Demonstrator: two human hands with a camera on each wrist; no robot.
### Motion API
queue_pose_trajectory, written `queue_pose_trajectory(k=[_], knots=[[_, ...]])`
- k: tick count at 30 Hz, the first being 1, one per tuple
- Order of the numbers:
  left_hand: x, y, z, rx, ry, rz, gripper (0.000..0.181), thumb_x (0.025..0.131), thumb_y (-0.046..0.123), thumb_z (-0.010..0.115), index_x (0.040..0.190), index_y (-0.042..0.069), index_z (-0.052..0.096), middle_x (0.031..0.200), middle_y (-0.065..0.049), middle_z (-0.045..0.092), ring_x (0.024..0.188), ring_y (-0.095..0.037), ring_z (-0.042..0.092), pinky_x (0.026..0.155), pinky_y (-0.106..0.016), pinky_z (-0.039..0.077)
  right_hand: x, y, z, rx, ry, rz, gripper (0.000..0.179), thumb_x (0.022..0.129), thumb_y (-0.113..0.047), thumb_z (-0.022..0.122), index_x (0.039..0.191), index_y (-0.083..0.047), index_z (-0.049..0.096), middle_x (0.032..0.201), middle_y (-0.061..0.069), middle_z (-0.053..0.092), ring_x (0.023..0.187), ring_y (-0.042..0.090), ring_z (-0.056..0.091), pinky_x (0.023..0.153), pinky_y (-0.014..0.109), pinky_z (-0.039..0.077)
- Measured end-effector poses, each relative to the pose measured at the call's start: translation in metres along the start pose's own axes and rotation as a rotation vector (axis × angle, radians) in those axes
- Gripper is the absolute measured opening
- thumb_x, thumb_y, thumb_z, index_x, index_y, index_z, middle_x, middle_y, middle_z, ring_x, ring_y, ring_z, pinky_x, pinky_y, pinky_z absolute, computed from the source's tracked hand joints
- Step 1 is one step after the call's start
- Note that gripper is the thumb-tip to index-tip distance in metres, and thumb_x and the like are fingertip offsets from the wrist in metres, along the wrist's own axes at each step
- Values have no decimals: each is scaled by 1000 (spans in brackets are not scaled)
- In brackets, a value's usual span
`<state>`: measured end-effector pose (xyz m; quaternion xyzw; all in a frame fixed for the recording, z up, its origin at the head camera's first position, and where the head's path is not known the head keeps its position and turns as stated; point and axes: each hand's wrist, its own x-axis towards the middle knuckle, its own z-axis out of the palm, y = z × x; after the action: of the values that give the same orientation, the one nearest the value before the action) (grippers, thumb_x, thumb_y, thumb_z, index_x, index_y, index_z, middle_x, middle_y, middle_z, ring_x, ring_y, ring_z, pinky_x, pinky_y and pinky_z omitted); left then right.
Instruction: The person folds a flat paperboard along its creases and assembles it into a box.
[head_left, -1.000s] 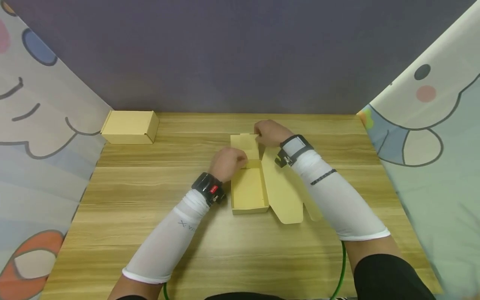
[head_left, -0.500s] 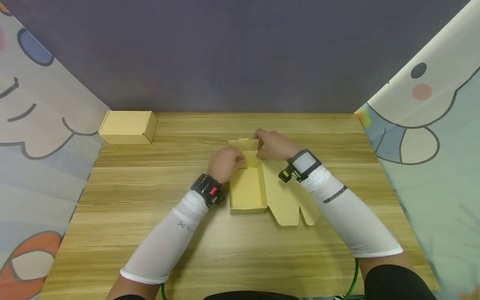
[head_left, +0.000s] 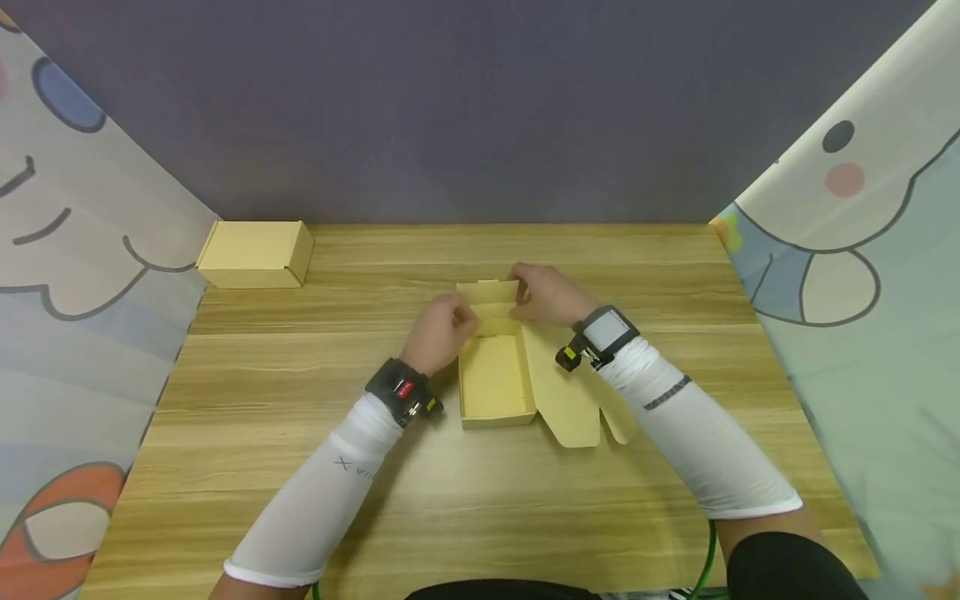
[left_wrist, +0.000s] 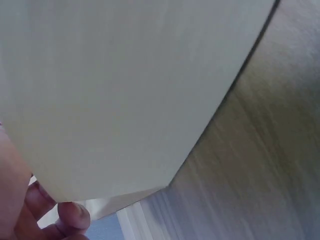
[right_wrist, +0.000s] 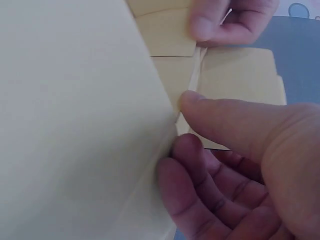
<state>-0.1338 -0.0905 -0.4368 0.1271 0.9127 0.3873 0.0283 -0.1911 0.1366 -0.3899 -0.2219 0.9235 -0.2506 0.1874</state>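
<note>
Left forearm (head_left: 315, 492) and right forearm (head_left: 697, 433) converge forward. The left grip (head_left: 438, 333) forms a pinch; the right grip (head_left: 552, 295) likewise, thumb (right_wrist: 225, 112) extended above curled fingers (right_wrist: 181, 185).

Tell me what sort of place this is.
Probably a small staged recording booth, though I can't be certain. The signs: a wood-grain table, the cartoon-printed panels closing in its sides, and wrist-worn devices on both arms.

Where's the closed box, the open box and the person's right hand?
Closed cardboard box (head_left: 252, 243): head view, on its top face.
Open cardboard box (head_left: 493, 379): head view, on its inside floor.
Right hand (head_left: 553, 293): head view, on the back of it.
</note>
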Motion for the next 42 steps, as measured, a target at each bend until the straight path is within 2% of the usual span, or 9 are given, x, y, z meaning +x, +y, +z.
queue_pose_trajectory(k=[6,10,16,20,26,30,34,38,42], knots=[[-4,-3,-12,-166,-6,-153,29,98,13,60,124,1,56,121,-17,65,103,-31,68,86,-42,59,-1,1,9,-20,54,-9,38,94,-21,76,127,-4,67,116,15,75,102,28,72,93,44,60],[-3,-6,-17,-193,-58,-199,41,101,14,59,139,1,55,133,-17,64,113,-31,68,91,-41,60,-4,1,16,-46,106,-43,31,96,-19,75,121,-2,71,113,15,76,97,27,73,91,44,61],[-3,-9,-20,-230,-133,-271,36,102,16,58,136,3,60,122,-18,72,89,-31,74,72,-32,60,-11,3,27,-52,186,-114,19,95,-17,75,110,-5,74,107,11,74,93,25,71,87,41,61],[-4,-9,-22,-220,-149,-250,31,104,18,58,132,5,64,117,-16,73,83,-31,73,66,-29,58,-17,8,32,-68,209,-171,12,94,-12,73,105,-7,74,101,7,73,91,23,69,86,40,60],[-6,-10,-22,-206,-160,-207,28,106,20,57,130,8,67,120,-13,72,88,-30,72,70,-29,58,-27,17,26,6,134,-177,29,95,-5,60,121,-2,72,118,14,74,108,29,70,97,46,59],[-8,-13,-21,-210,-166,-214,27,107,20,57,129,10,68,122,-11,71,92,-29,70,71,-29,57,-30,19,20,71,59,-135,35,105,-14,47,129,-5,70,130,15,71,123,32,67,109,50,53],[-8,-14,-20,-231,-173,-228,27,108,17,53,129,11,68,119,-10,71,93,-26,68,71,-29,56,-32,19,15,123,7,-101,42,110,-22,38,134,-8,69,133,13,70,123,30,66,113,51,49],[-8,-12,-19,-296,-168,-251,32,109,14,45,129,8,69,107,-14,72,91,-24,67,76,-29,54,-32,19,13,117,-7,-114,41,110,-34,46,131,-8,70,127,9,72,116,26,68,106,49,54],[-9,-10,-20,-338,-169,-282,38,109,27,43,130,8,68,104,-12,70,89,-26,66,77,-30,53,-31,16,14,99,-17,-125,42,101,-43,66,127,-10,71,122,6,73,111,23,69,100,44,57]])
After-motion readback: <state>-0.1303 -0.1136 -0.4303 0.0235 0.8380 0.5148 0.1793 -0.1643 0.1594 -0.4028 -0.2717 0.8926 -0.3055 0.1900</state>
